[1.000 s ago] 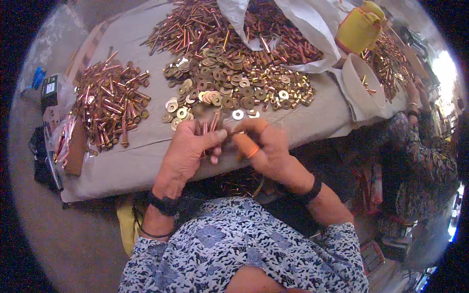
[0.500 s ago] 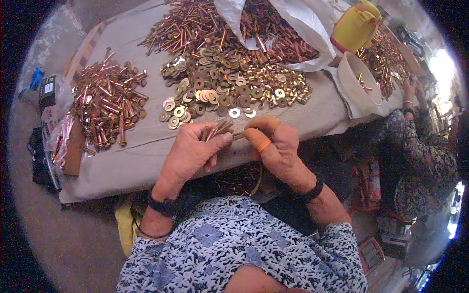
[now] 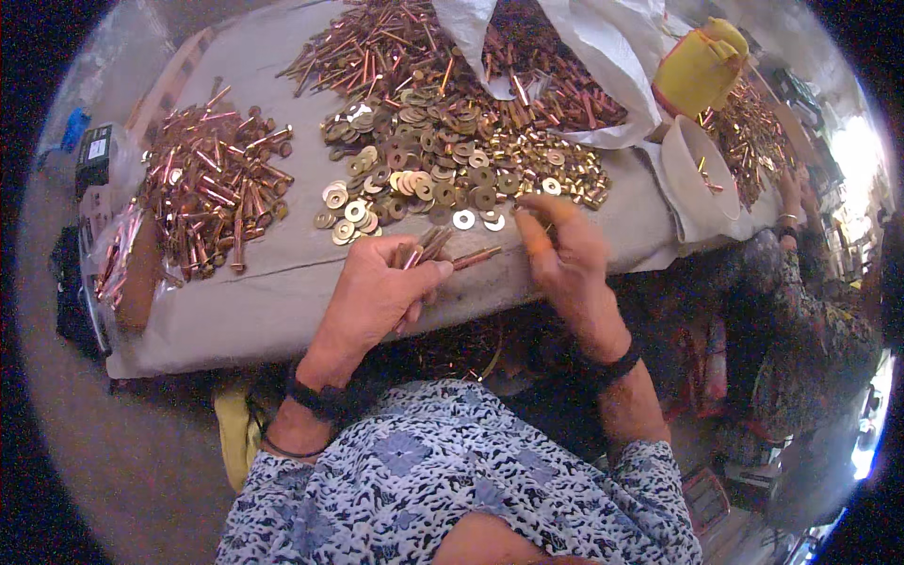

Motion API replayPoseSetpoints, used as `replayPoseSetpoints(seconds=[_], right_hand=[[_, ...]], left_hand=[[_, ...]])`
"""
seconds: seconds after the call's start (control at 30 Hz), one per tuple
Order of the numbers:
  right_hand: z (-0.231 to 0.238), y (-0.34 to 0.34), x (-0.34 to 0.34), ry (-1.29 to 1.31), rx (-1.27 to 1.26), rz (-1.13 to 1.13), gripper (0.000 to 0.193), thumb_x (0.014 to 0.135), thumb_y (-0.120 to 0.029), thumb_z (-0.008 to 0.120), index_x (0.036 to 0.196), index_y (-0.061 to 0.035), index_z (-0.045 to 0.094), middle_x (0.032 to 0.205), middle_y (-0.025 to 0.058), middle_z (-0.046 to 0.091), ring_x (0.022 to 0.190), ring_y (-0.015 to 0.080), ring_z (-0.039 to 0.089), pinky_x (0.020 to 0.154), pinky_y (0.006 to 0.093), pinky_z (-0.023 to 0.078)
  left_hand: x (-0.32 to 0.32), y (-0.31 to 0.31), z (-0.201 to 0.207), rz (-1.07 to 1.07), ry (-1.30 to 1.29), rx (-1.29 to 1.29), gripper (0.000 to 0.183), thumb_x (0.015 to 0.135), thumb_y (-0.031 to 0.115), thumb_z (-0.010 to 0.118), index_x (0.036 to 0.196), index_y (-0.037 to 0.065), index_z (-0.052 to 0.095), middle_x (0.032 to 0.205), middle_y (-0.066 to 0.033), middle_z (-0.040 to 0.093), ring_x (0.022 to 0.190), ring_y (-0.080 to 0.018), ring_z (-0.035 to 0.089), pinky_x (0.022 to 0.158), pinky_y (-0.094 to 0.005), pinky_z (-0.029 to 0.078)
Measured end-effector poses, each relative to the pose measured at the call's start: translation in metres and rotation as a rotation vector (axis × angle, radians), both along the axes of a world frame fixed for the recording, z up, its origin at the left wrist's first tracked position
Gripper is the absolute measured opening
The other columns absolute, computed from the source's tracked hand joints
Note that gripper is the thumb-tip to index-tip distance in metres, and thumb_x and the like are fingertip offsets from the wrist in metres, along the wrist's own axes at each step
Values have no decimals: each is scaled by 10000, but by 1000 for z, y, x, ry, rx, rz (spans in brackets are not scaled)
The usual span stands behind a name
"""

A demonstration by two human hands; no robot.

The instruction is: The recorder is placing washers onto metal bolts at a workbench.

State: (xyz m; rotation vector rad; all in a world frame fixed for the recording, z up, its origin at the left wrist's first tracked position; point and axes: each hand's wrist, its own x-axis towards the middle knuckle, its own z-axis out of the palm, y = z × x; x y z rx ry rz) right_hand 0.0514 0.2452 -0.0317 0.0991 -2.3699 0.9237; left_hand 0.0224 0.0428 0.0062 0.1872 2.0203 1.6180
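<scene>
My left hand (image 3: 381, 287) is closed round several copper-coloured bolts (image 3: 428, 247). One long bolt (image 3: 478, 257) sticks out to the right past the thumb, its end free. Apart from it, my right hand (image 3: 570, 259) is at the near edge of the brass sleeves (image 3: 589, 184), orange covers on its thumb and forefinger. Those fingers are bent and smeared by motion, so I cannot make out whether anything is between them. Flat washers (image 3: 433, 155) lie heaped beyond my hands, with a few loose ones such as a bright washer (image 3: 463, 219) closest to me.
Shorter bolts (image 3: 212, 184) are piled at the left of the cloth-covered table (image 3: 226, 315). Long bolts (image 3: 377, 42) spread at the back by a white sack (image 3: 603, 56). A white tub (image 3: 692, 155) and a yellow container (image 3: 702, 71) stand right, near another person's hand (image 3: 791, 193).
My right hand has moved away from the left hand, to the right and toward the sleeves. The long bolt's end now shows free. My left hand keeps its grip.
</scene>
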Motion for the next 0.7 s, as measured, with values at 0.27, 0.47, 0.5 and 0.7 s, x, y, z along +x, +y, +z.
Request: replayPoseSetpoints(seconds=[0.27,0.47,0.5,0.7], right_hand=[[-8,5,-17,-57,274,50,147,733,-82,585,875,-48,564,728,143,563,651,302,561,555,371,443],[-4,0,4,-24,-122,189,204,729,-66,576,932,-54,555,828,157,594,766,322,578,636,372,457],[-2,-3,7,-80,-161,210,201,732,-62,574,932,-56,556,820,151,591,754,313,579,630,367,457],[7,-16,12,-191,-370,316,196,761,-7,531,948,-56,564,804,106,566,664,224,569,593,312,457]], left_hand=[[-5,-2,-1,44,-42,67,163,774,152,618,667,41,565,495,22,492,370,-30,421,312,-184,294],[-6,2,-4,28,-1,70,131,770,129,621,705,20,589,519,9,510,390,-31,428,329,-187,306],[-6,2,-4,23,20,72,128,769,127,621,710,17,591,525,7,513,394,-31,430,332,-189,309],[-4,-2,-1,25,-24,108,120,768,118,619,706,19,590,545,5,519,402,-34,434,348,-186,322]])
